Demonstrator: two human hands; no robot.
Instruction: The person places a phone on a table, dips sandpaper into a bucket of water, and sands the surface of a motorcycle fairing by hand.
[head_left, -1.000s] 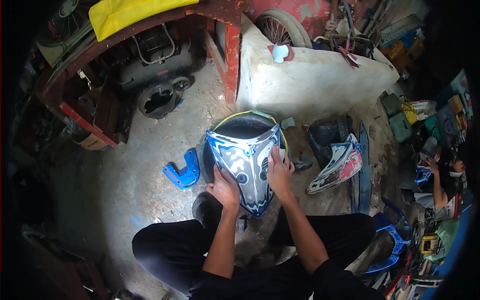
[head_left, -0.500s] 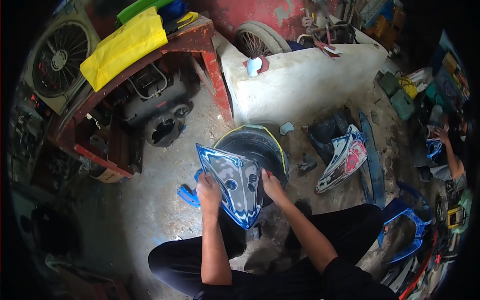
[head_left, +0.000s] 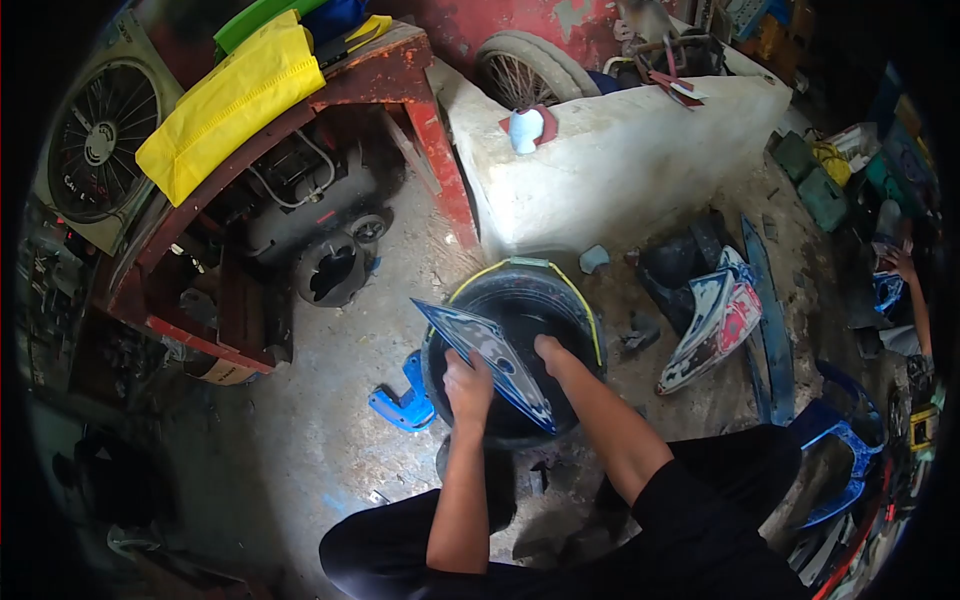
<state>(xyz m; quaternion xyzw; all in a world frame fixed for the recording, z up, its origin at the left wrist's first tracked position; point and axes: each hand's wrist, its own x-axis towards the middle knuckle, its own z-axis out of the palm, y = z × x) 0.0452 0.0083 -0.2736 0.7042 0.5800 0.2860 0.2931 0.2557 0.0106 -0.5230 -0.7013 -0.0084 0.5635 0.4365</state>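
Note:
A pointed blue, grey and white panel (head_left: pixel 492 362) is tilted over a black bucket (head_left: pixel 435 385) with a yellow-edged rim. My left hand (head_left: pixel 468 388) grips the panel by its left edge, fingers wrapped round it. My right hand (head_left: pixel 548 350) is down inside the bucket opening, to the right of the panel and apart from it. Its fingers are hidden in the dark interior, so what it holds, if anything, does not show. A bright blue plastic part (head_left: pixel 405 398) lies on the floor just left of the bucket.
A low white wall (head_left: pixel 620 160) stands beyond the bucket. To the left is a red frame (head_left: pixel 440 160) with a yellow bag (head_left: pixel 235 105). A white, blue and red panel (head_left: pixel 712 318) and a long dark strip (head_left: pixel 765 320) lie right. A co-worker's hand (head_left: pixel 900 262) shows far right.
My right hand has left the panel's right side and gone down into the bucket. The panel has turned to a steeper, more edge-on angle, still in my left hand. The view has shifted slightly.

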